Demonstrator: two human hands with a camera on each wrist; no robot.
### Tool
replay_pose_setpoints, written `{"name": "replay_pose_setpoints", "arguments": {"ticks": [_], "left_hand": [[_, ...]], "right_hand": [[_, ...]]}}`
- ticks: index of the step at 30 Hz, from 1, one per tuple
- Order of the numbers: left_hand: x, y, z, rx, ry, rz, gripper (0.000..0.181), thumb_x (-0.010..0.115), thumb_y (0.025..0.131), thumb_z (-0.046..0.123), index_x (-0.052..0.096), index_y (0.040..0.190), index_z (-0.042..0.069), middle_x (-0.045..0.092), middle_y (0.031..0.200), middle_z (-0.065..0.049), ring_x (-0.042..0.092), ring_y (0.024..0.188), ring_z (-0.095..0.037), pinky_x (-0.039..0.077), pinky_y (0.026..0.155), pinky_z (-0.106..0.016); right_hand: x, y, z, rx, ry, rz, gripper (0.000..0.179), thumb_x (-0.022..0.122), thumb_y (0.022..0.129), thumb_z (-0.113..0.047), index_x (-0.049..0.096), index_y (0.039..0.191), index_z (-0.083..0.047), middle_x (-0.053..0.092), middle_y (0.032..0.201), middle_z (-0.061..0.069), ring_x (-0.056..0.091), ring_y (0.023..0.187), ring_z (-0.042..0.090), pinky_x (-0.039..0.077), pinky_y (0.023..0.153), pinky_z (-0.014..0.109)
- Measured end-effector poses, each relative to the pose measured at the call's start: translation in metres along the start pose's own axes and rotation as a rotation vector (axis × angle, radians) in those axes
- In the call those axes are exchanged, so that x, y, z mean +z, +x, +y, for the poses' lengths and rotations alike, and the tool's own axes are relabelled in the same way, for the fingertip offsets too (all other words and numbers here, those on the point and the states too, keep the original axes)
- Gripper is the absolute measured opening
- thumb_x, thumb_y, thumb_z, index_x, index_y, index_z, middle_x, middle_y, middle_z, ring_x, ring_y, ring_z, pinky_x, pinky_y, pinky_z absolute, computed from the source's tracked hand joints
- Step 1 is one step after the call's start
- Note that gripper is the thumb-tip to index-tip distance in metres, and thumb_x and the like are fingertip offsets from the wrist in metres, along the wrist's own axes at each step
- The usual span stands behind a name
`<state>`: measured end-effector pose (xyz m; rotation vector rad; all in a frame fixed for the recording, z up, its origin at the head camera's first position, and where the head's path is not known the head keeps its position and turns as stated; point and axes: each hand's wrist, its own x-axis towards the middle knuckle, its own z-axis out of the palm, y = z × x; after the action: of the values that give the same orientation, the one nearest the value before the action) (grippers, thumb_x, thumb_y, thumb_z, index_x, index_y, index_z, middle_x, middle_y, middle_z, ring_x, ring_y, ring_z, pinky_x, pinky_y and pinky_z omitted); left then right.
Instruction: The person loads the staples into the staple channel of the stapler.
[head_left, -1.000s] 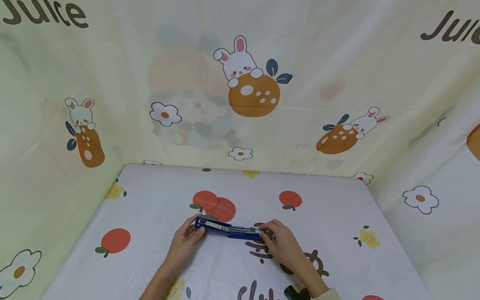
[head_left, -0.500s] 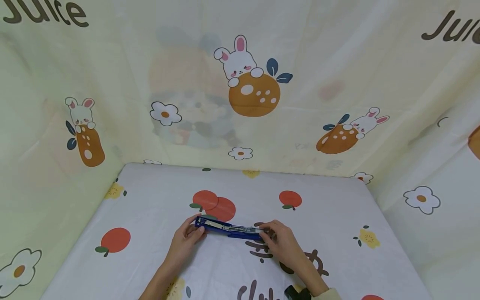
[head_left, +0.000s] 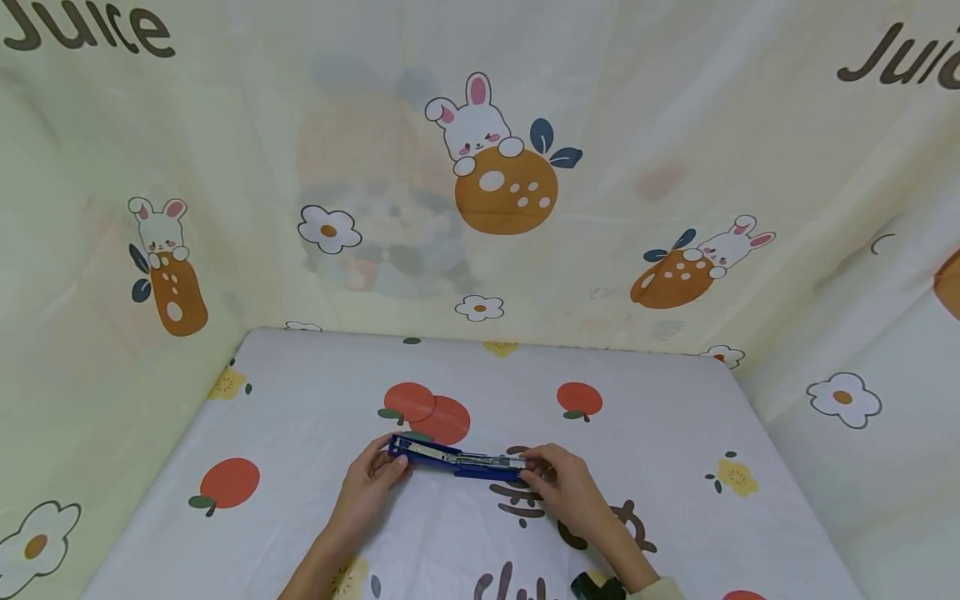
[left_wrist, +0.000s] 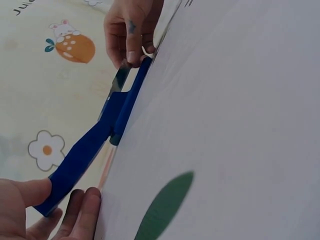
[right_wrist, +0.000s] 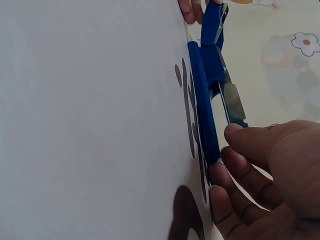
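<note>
A blue stapler point(head_left: 487, 475) lies across the middle of the table in the head view, its top cover swung far back to the left. Its metal staple magazine point(right_wrist: 234, 102) is exposed and stands slightly raised above the blue base point(right_wrist: 204, 107). My left hand point(head_left: 371, 479) grips the end of the cover point(left_wrist: 80, 160) between thumb and fingers. At the other end, my right hand point(head_left: 570, 492) pinches the magazine tip, the thumb on the metal and fingertips touching the end of the base. Whether staples are inside is too small to tell.
A printed white cloth covers the table point(head_left: 300, 400). Light fabric walls point(head_left: 405, 275) with rabbit and flower prints enclose the back and sides. Near the right forearm, a black object point(head_left: 597, 586) sits at the lower frame edge.
My right fingertips have shifted very slightly at the stapler's magazine end. The left hand and the stapler's swung-back cover look the same.
</note>
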<state>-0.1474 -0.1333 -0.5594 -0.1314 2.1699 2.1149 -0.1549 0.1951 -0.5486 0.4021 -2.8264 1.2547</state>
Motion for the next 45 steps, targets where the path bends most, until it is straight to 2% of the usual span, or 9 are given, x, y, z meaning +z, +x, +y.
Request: {"name": "replay_pose_setpoints", "arguments": {"ticks": [6, 11, 19, 23, 29, 37, 41, 45], "left_hand": [[0.001, 0.001, 0.0, -0.005, -0.002, 0.003, 0.051, 0.065, 0.105, 0.011, 0.049, 0.153, 0.002, 0.067, 0.139, -0.025, 0.074, 0.116, -0.024, 0.063, 0.096, -0.026], [0.002, 0.001, 0.0, -0.011, 0.009, 0.005, 0.046, 0.068, 0.103, 0.011, 0.056, 0.147, 0.0, 0.071, 0.131, -0.02, 0.073, 0.116, -0.026, 0.063, 0.095, -0.024], [0.002, -0.004, 0.002, 0.024, 0.106, 0.004, 0.059, 0.066, 0.104, 0.01, 0.043, 0.158, 0.001, 0.068, 0.141, -0.023, 0.073, 0.114, -0.018, 0.057, 0.095, -0.016], [0.002, -0.004, 0.005, 0.025, 0.093, -0.001, 0.058, 0.066, 0.104, 0.007, 0.044, 0.157, 0.0, 0.067, 0.142, -0.024, 0.072, 0.117, -0.021, 0.057, 0.095, -0.016], [0.003, -0.002, 0.007, 0.009, 0.07, 0.0, 0.054, 0.066, 0.104, 0.008, 0.048, 0.153, 0.001, 0.067, 0.142, -0.024, 0.071, 0.123, -0.027, 0.06, 0.097, -0.02], [0.009, 0.001, 0.01, -0.026, 0.1, -0.001, 0.051, 0.067, 0.105, 0.015, 0.051, 0.153, 0.005, 0.067, 0.144, -0.02, 0.07, 0.126, -0.025, 0.06, 0.104, -0.03], [0.013, 0.003, 0.012, -0.019, 0.114, -0.015, 0.05, 0.068, 0.104, 0.016, 0.054, 0.151, 0.007, 0.07, 0.142, -0.016, 0.068, 0.128, -0.026, 0.059, 0.106, -0.032], [0.016, 0.003, 0.014, 0.019, 0.15, -0.025, 0.05, 0.069, 0.103, 0.015, 0.054, 0.15, 0.005, 0.071, 0.138, -0.015, 0.068, 0.128, -0.028, 0.059, 0.107, -0.035]], "right_hand": [[-0.002, 0.001, -0.001, 0.03, 0.02, -0.013, 0.023, 0.079, 0.094, -0.007, 0.075, 0.115, -0.014, 0.07, 0.094, -0.006, 0.062, 0.085, 0.006, 0.058, 0.076, 0.016], [-0.001, 0.002, 0.0, 0.075, 0.024, -0.017, 0.022, 0.08, 0.094, -0.008, 0.076, 0.114, -0.017, 0.07, 0.091, -0.008, 0.062, 0.084, 0.006, 0.057, 0.075, 0.017], [-0.002, 0.004, -0.001, 0.112, 0.064, -0.029, 0.019, 0.08, 0.095, -0.013, 0.077, 0.113, -0.017, 0.071, 0.092, -0.005, 0.061, 0.082, 0.006, 0.056, 0.073, 0.016], [-0.003, 0.006, 0.0, 0.112, 0.073, -0.03, 0.018, 0.08, 0.095, -0.014, 0.077, 0.112, -0.016, 0.072, 0.091, -0.003, 0.06, 0.08, 0.005, 0.055, 0.071, 0.017], [-0.006, 0.012, 0.007, 0.088, 0.068, -0.061, 0.018, 0.08, 0.095, -0.015, 0.078, 0.113, -0.018, 0.074, 0.092, -0.005, 0.059, 0.077, 0.004, 0.053, 0.069, 0.017], [-0.013, 0.015, 0.012, 0.108, 0.098, -0.102, 0.019, 0.079, 0.096, -0.019, 0.078, 0.115, -0.016, 0.075, 0.096, -0.002, 0.058, 0.078, 0.006, 0.05, 0.068, 0.018], [-0.012, 0.014, 0.013, 0.134, 0.103, -0.099, 0.02, 0.08, 0.096, -0.019, 0.079, 0.115, -0.016, 0.076, 0.096, -0.002, 0.057, 0.077, 0.007, 0.049, 0.066, 0.018], [-0.012, 0.014, 0.012, 0.141, 0.097, -0.09, 0.02, 0.08, 0.095, -0.019, 0.079, 0.115, -0.016, 0.076, 0.095, -0.003, 0.056, 0.076, 0.006, 0.047, 0.065, 0.018]]}}
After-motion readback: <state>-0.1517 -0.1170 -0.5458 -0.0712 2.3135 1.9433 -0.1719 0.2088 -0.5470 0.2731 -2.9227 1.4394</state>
